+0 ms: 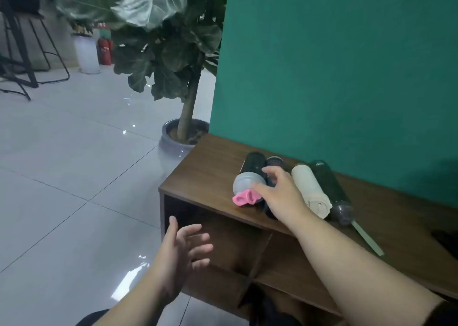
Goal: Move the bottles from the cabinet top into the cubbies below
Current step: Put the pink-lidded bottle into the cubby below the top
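Four bottles lie side by side on the brown cabinet top. From the left they are a black bottle with a grey lid and pink spout, a small dark bottle, a cream bottle and a dark green bottle. My right hand rests over the small dark bottle, fingers curled round it and thumb against the grey lid beside it; that bottle still lies on the top. My left hand hovers open in front of the left cubby, holding nothing.
A teal wall backs the cabinet. A potted tree in a grey pot stands at the cabinet's left end. A pale strap trails from the green bottle towards the front edge. Stools stand far left on the tiled floor.
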Tool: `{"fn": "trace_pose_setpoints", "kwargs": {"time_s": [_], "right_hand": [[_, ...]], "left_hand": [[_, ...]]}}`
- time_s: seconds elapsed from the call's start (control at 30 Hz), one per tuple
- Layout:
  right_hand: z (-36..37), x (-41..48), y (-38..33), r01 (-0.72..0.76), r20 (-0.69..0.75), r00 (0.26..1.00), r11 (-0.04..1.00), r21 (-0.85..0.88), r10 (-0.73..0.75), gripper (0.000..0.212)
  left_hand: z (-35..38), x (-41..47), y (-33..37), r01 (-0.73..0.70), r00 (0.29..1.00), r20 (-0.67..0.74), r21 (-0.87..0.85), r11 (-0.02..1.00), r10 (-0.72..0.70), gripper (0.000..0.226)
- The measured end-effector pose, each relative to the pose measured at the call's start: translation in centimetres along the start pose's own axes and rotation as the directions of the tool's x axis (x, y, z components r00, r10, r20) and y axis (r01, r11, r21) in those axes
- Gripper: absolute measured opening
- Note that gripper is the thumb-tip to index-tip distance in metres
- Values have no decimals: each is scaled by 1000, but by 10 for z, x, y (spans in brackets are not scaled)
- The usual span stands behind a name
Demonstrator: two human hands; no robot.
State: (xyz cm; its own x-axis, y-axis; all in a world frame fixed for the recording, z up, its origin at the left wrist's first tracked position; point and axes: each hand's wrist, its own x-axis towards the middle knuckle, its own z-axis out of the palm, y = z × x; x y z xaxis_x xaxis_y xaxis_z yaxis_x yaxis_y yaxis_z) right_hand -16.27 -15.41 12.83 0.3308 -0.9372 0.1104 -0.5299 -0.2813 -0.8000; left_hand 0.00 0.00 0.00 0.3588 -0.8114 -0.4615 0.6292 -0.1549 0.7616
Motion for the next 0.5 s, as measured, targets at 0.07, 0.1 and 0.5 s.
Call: {"fn": "trace_pose_setpoints", "kwargs": {"time_s": [0.07, 0.1, 0.5], "right_hand": [[7, 6, 4, 21, 29, 999, 982, -189, -16, 69], [11, 9, 8, 36, 43, 999, 961, -275, -25, 77], [59, 28, 33, 105, -41, 974, 603, -791, -223, 87]], "left_hand": [[-1, 6, -1, 6, 1000, -12, -11, 1000, -7, 85], [-5, 12, -6, 4, 1000, -8, -9, 1000, -4, 84], [-25, 50, -22, 81, 991, 106, -8, 997, -79, 92]]}}
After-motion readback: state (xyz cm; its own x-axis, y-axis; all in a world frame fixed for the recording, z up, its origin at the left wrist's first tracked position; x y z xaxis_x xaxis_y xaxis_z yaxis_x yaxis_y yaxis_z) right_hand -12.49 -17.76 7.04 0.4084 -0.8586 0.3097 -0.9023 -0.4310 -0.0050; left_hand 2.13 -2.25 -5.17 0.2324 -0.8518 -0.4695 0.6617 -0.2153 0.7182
